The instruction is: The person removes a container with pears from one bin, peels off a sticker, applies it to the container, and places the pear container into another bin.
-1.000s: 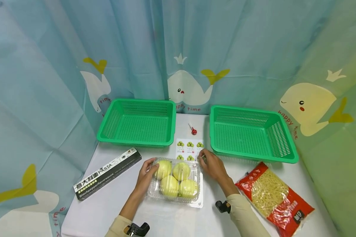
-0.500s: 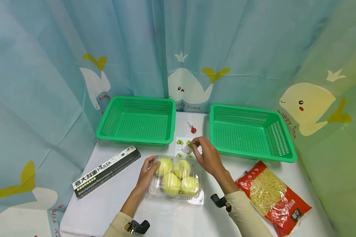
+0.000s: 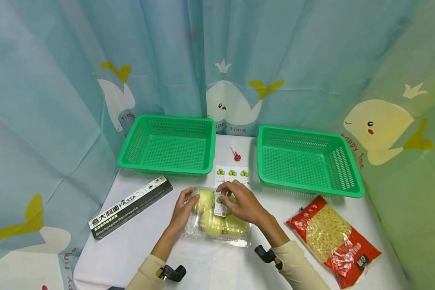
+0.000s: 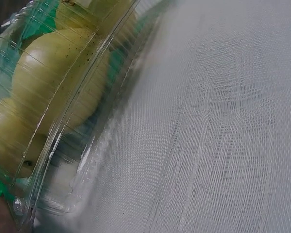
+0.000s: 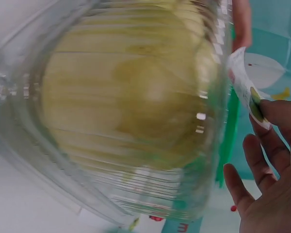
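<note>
A clear, ribbed plastic box [image 3: 191, 226] sits on a white-covered surface [image 3: 130, 257], in front of the person and between two bare hands. Its lid is down, shiny with highlights, and the round fruits [image 3: 212, 223] show through: smooth, pale yellow-green, packed close together. In the left wrist view, one has small dark specks.

The left hand [image 3: 183, 207] has its grip clamped on the box's far left corner, thumb over the lid. The right hand [image 3: 243, 203] pinches a small white label [image 3: 220, 208] between thumb and finger, the other fingers spread apart. The label — a narrow paper slip with green fruit printed near the pinched end and small lettering below — is above the lid, slightly curved in the right wrist view; I cannot tell whether it touches the plastic.

Just beyond the box lies a sheet of matching labels [image 3: 233, 174], with a red lollipop [image 3: 237, 157] behind it. Two green baskets stand farther back, left [image 3: 166, 170] and right. A black-and-white pasta box [image 3: 130, 207] lies to the left, a red bag of pasta [image 3: 333, 241] to the right.
</note>
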Demonstrator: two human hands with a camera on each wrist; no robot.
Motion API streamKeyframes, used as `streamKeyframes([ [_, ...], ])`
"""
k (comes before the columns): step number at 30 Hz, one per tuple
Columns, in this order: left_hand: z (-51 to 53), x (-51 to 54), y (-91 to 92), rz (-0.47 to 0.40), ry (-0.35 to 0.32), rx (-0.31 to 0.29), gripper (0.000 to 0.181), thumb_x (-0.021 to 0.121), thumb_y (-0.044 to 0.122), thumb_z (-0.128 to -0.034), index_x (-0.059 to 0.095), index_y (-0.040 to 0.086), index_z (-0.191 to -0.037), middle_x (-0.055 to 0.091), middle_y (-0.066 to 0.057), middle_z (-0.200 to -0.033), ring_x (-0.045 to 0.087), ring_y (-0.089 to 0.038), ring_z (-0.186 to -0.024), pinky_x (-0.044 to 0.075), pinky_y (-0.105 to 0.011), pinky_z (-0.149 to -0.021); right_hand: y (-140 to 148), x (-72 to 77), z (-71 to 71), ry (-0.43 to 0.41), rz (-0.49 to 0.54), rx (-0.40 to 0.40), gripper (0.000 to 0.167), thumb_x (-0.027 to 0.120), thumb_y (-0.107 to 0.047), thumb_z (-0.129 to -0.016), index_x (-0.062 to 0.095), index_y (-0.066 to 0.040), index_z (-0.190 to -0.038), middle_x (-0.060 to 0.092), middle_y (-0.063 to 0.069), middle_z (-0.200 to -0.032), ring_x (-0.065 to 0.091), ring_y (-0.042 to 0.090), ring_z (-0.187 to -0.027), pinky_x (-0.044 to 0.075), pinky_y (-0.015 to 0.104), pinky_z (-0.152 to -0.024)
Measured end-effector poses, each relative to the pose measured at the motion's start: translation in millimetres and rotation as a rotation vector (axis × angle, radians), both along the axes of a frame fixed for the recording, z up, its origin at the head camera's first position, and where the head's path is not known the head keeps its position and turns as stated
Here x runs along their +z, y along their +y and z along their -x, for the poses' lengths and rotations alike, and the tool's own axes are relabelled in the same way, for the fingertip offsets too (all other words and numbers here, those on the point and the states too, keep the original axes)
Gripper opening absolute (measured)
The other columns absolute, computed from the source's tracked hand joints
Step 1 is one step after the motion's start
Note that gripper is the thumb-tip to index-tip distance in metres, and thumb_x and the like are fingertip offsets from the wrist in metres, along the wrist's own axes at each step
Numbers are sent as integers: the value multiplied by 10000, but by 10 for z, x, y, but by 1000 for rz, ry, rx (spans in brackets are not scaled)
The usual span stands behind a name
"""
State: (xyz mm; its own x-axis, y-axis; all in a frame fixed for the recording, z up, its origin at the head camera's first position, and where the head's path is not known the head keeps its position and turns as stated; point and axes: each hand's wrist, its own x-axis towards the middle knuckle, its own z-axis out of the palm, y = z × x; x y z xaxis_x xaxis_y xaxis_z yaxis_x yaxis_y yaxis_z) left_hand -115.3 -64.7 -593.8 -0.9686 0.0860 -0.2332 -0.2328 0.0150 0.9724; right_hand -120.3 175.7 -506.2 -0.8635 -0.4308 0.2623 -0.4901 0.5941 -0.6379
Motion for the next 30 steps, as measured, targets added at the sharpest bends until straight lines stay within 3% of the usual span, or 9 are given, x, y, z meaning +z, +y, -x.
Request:
streamKeyframes([
  [8, -16, -29, 3, 0, -24, 17, 608, 652, 443, -1038, 488, 156, -1548, 409, -148, -1634, 317, -380, -1534, 276, -623, -1240, -41, -131, -17, 92, -85, 36, 288, 779, -123, -977, 680, -118, -1248, 649, -69, -872, 584, 120, -749, 482, 299, -709],
  [18, -12, -14, 7, -11, -11, 21, 591, 660, 416, -1038, 494, 148, -1538, 449, -145, -1593, 370, -356, -1490, 313, -588, -1213, -66, -179, -39, 124, -118, -4, 302, 787, -125, -962, 702, -108, -1252, 672, -66, -888, 509, 87, -788, 456, 331, -746],
  [24, 3, -30, -5, -25, -1, 25, 574, 662, 418, -1039, 509, 155, -1527, 443, -135, -1602, 340, -358, -1516, 298, -601, -1225, -53, -193, -37, 162, -176, 12, 342, 805, -193, -959, 692, -145, -1278, 697, -53, -983, 538, 127, -897, 475, 362, -809],
  [30, -4, -23, 0, -17, 5, 19, 577, 653, 417, -1045, 500, 148, -1532, 414, -136, -1628, 292, -375, -1545, 263, -626, -1244, -14, -237, -33, 164, -192, -11, 386, 820, -241, -945, 686, -126, -1288, 673, 71, -1278, 577, 271, -1161, 490, 492, -977],
])
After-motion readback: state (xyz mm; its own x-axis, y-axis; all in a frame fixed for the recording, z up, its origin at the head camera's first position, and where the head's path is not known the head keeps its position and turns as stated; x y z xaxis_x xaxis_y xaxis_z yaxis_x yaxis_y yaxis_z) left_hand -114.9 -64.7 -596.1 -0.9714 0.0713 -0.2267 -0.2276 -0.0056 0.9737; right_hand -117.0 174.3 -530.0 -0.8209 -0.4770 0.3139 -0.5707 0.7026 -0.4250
